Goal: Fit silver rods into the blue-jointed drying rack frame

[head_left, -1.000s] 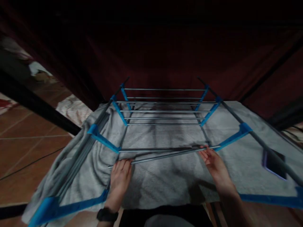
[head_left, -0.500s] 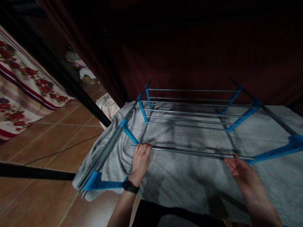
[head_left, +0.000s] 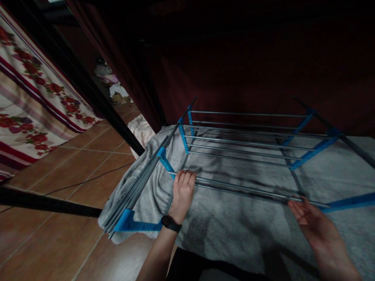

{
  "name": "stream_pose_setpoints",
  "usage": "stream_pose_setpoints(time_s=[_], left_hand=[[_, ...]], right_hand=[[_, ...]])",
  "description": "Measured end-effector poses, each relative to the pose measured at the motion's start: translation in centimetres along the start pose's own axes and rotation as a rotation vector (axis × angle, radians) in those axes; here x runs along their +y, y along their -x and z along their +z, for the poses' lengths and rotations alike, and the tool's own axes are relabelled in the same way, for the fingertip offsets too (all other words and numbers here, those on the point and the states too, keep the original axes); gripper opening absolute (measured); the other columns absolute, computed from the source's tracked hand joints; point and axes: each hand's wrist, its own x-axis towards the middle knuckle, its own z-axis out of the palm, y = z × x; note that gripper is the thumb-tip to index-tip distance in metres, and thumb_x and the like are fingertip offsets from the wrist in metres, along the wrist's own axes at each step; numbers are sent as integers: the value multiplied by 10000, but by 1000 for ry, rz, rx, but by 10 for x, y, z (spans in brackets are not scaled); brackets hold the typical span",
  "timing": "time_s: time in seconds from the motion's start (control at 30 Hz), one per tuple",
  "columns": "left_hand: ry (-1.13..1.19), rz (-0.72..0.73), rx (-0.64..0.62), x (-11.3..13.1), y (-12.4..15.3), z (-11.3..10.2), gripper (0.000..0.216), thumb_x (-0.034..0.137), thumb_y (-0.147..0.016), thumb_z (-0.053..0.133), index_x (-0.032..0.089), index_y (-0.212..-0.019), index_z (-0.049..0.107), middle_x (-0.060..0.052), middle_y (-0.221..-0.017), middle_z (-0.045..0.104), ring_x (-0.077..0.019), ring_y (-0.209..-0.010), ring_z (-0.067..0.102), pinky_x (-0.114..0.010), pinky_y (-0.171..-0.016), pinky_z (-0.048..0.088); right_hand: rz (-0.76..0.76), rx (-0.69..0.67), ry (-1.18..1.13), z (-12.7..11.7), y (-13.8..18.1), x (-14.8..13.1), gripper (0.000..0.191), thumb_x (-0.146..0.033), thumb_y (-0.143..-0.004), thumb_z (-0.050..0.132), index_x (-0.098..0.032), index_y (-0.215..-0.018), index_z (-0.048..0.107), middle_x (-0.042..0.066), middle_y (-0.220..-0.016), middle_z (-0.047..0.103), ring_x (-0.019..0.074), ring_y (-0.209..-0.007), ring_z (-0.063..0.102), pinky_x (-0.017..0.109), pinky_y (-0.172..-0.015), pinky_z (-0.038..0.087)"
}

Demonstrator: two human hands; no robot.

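A thin metal rod (head_left: 243,188) stretches between my two hands, over the front of a rack frame made of metal tubes (head_left: 249,141) and blue plastic brackets. Near the rod's left end, my left hand (head_left: 184,193) is wrapped round it, palm down; this end overlaps a blue bracket (head_left: 166,160). My right hand (head_left: 312,222) pinches the rod from below near its right end, close to another blue bracket (head_left: 353,201). Just under the held rod runs a second, parallel line, either another rod or a shadow; I cannot tell which. A black watch (head_left: 171,223) is on my left wrist.
The frame lies on a grey blanket (head_left: 222,222). Several loose tubes (head_left: 134,189) rest along its left side, above a blue bracket (head_left: 137,225). Black posts (head_left: 117,132) and a dark red curtain (head_left: 249,78) stand around. A cable (head_left: 88,180) crosses the tiled floor (head_left: 58,242).
The view has swung slightly left, so everything appears farther right. The rod's left end has risen a little and now overlaps the left bracket. Both hands keep hold of the rod.
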Motion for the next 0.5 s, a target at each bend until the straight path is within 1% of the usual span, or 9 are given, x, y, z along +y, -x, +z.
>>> stream_pose_setpoints(time_s=[0.2,0.33,0.4,0.5], left_hand=[[-21,-2,-3,2,-10,0,471,29,-983,470,215,-1344,708,-114,-1176,775,-273,-1185,704,-477,-1168,510],[-43,14,22,4,-12,1,458,40,-1000,464,213,-1345,711,-107,-1169,781,-265,-1185,711,-471,-1178,503],[-45,20,53,6,-12,0,438,57,-1015,468,207,-1342,718,-113,-1166,785,-270,-1191,711,-474,-1180,498],[-27,21,77,8,-14,-3,422,73,-1024,479,202,-1345,722,-122,-1168,787,-276,-1203,706,-485,-1186,489]], right_hand=[[-28,-7,38,-1,-2,1,123,-251,-768,814,-259,-871,747,91,-1061,744,217,-959,756,386,-994,684],[-14,-16,57,-4,-4,0,177,-242,-770,786,-262,-941,748,112,-1137,752,221,-984,762,377,-997,689],[0,-5,42,-4,-3,-1,186,-215,-777,770,-259,-956,745,111,-1167,749,213,-1003,760,347,-956,701],[52,38,-8,1,2,-6,172,-188,-809,729,-247,-970,749,114,-1205,745,194,-1035,756,268,-829,706]])
